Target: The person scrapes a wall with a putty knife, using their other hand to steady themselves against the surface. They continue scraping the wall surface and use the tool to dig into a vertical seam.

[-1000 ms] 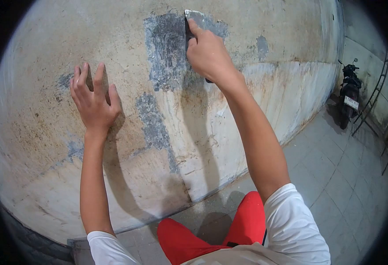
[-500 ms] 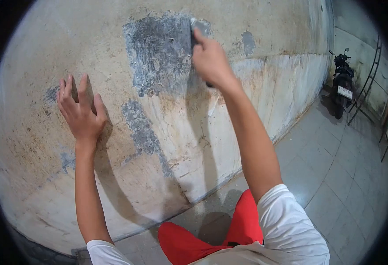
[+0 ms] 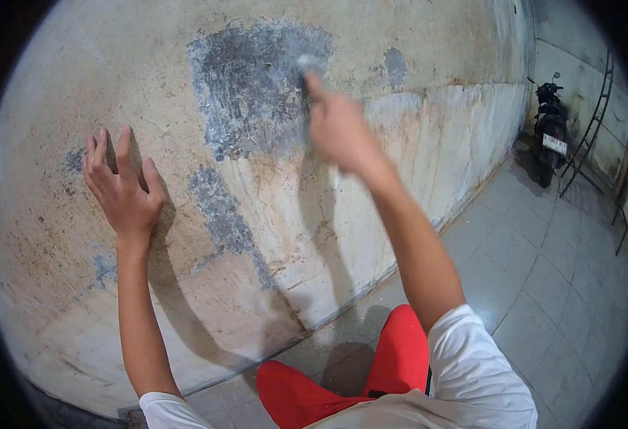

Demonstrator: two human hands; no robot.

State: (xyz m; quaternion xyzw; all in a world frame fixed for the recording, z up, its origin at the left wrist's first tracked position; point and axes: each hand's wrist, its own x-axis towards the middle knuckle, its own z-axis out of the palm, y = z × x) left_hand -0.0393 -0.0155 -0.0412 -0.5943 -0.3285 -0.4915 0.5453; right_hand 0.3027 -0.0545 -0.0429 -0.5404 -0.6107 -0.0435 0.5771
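Note:
My left hand lies with its fingers spread against the stained beige wall. Higher up and to the right, my right hand is closed around a scraper, its index finger stretched along the tool. Motion blurs the hand and the scraper, and most of the handle is hidden. The scraper's edge is at the right part of a large dark grey patch of bared wall. Below that patch runs a narrower grey patch.
A black motorbike stands at the far right, beside a dark metal ladder-like frame. The grey tiled floor meets the wall's foot along a diagonal line. My red-clad knees are at the bottom.
My right hand and the scraper have moved slightly left and down over the dark patch. The view has shifted a little; my left hand is still spread on the wall.

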